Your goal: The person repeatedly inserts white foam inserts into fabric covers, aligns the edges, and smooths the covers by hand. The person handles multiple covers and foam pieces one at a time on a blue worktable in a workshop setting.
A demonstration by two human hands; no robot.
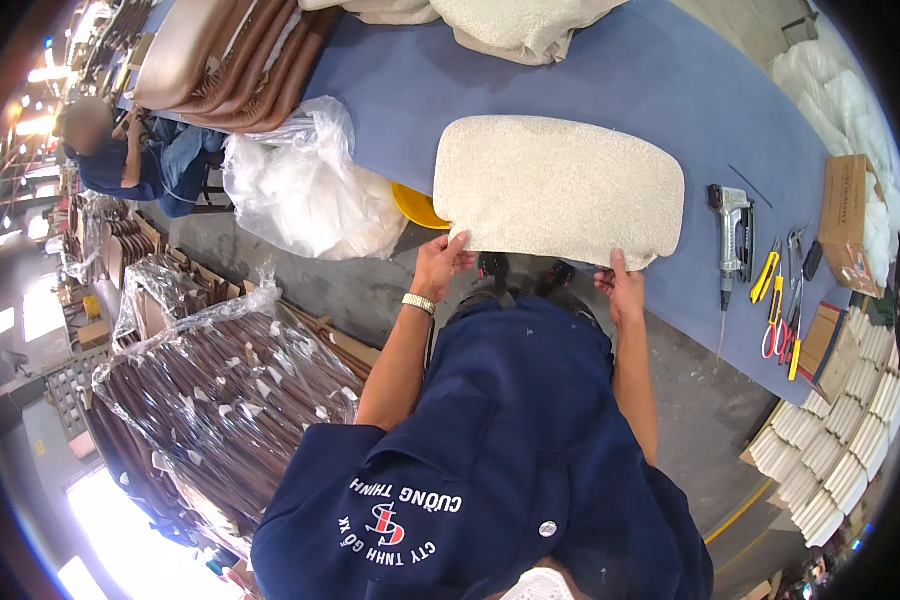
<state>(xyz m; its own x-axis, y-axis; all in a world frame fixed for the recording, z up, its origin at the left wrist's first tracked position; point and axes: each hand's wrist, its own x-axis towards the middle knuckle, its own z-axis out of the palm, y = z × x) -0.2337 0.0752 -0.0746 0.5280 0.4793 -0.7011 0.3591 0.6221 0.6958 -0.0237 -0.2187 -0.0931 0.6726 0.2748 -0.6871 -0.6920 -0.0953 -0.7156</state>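
A padded cushion panel [560,185] in cream textured fabric lies at the near edge of the blue-covered table [400,90], its front edge overhanging slightly. My left hand [444,264] pinches the fabric at its near left corner, with a metal-band watch on that wrist. At the near right side, my right hand [622,288] grips the fabric's edge between thumb and fingers. The underside of the cushion is hidden. To the right on the table lies a staple gun [733,235], apart from both hands.
Yellow-handled cutters [766,276], red-handled scissors [773,338] and a cardboard box [850,222] are at the right. Brown padded panels [220,60] stack at the far left, above a plastic bag [305,200]. A wrapped bundle [220,400] stands left; a person [130,165] sits beyond.
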